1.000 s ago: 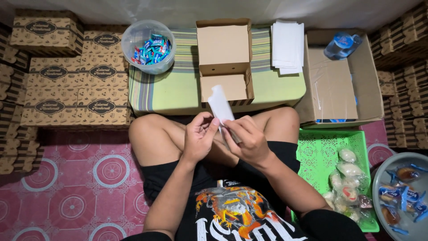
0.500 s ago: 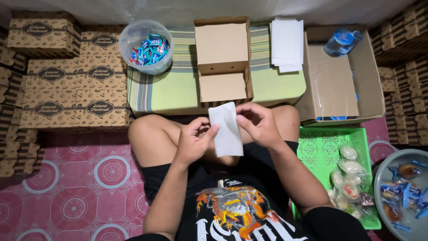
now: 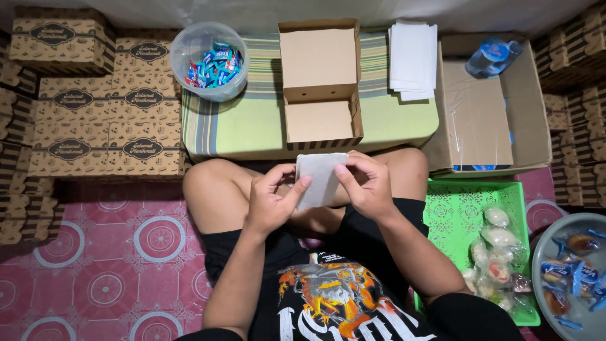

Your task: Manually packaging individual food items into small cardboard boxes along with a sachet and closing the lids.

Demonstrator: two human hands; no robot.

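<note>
Our left hand (image 3: 270, 201) and right hand (image 3: 365, 183) pinch the white paper sheet (image 3: 320, 178) with closed fingers. We think uneven pulling could tear it.

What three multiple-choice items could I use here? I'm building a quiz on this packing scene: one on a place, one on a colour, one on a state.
1. Where does the stack of white paper sheets lie?
A. on the striped cushion, right of the open cardboard box
B. in the green tray
C. on the red patterned floor

2. What colour is the tray holding the wrapped snacks?
A. blue
B. green
C. brown

3. How is the white paper sheet held?
A. in the left hand alone
B. lying loose on the lap
C. between the left hand and the right hand

Answers: 1 A, the stack sits beside the open cardboard box on the striped cushion; 2 B, its lattice is bright green; 3 C, fingers of both hands pinch its edges.
</note>
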